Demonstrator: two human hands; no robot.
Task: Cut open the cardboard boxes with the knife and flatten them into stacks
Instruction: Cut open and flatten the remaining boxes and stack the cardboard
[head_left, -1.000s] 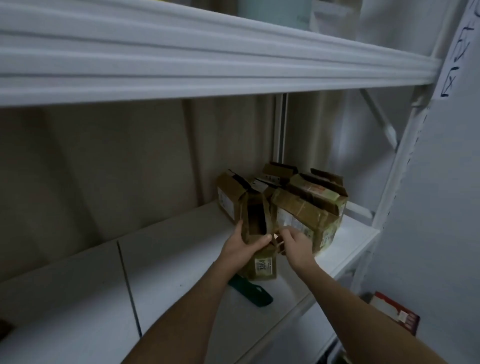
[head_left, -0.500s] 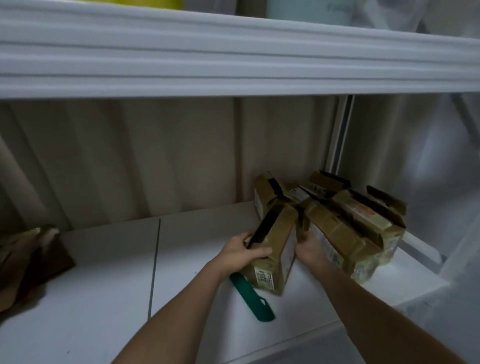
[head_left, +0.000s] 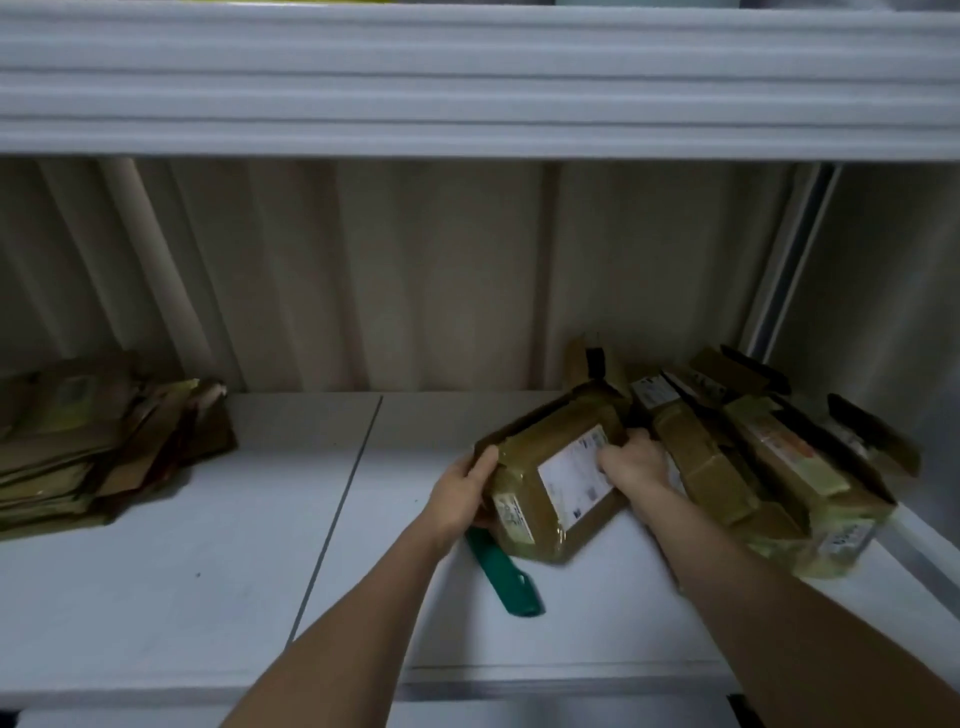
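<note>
A taped brown cardboard box (head_left: 550, 473) with a white label lies tilted on the white shelf (head_left: 208, 545), held between both hands. My left hand (head_left: 462, 493) grips its left end, thumb on top. My right hand (head_left: 631, 462) grips its right side, fingers curled over the label edge. The green-handled knife (head_left: 506, 577) lies on the shelf just below the box, partly hidden under my left hand. Several more opened boxes (head_left: 769, 467) are piled to the right.
A stack of flattened cardboard (head_left: 98, 441) lies at the far left of the shelf. An upper shelf beam (head_left: 467, 88) runs overhead. A beige corrugated wall closes the back. The shelf's front edge is near the bottom.
The box has been tipped from upright onto its side, label now facing up, and pulled slightly left. The view has swung left, bringing the flattened stack into sight.
</note>
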